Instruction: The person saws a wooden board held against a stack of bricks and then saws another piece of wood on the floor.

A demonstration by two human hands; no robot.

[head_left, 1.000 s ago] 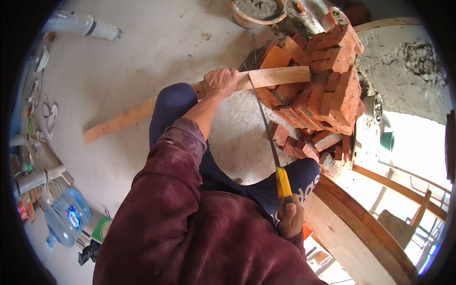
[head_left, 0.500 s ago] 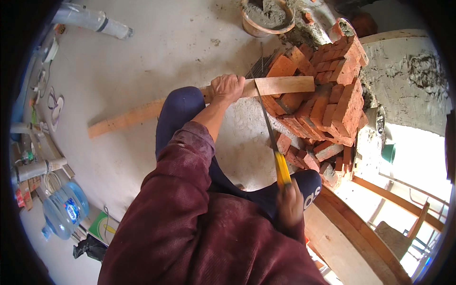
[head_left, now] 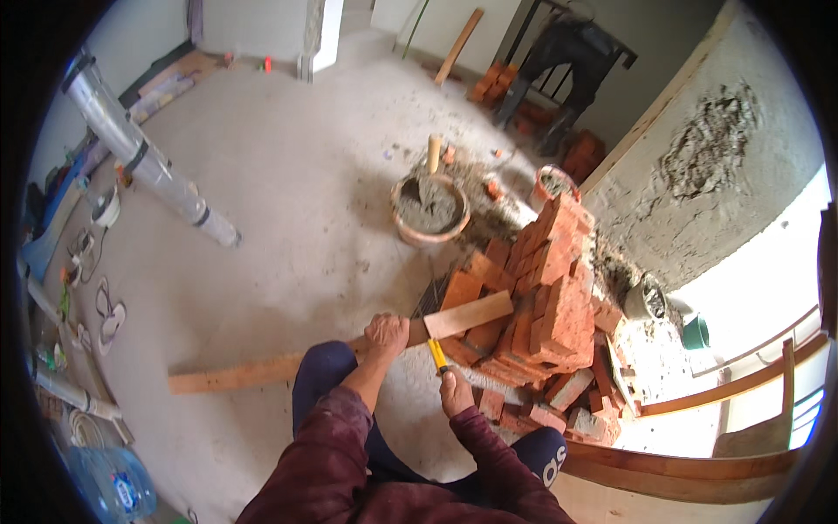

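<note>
A long wooden board (head_left: 470,314) lies across my left thigh, its right end over a stack of red bricks (head_left: 559,319). My left hand (head_left: 387,334) is closed around the board just left of the cut line. In my right hand (head_left: 456,393) is a handsaw (head_left: 436,354) with a yellow and black handle. The handle's yellow part is close to the board's near edge. Little of the blade can be made out beyond the board.
A bucket of wet mortar (head_left: 403,229) stands beyond the board. Further back, another person (head_left: 567,52) bends near more bricks. A plastic-wrapped pipe (head_left: 157,170), flip-flops (head_left: 111,314) and a big water bottle (head_left: 109,485) are at the left. Wooden framing (head_left: 672,472) runs along the lower right.
My right hand has pushed the saw forward, bringing its handle up to the board. The view has tilted up, showing more of the room and the other person.
</note>
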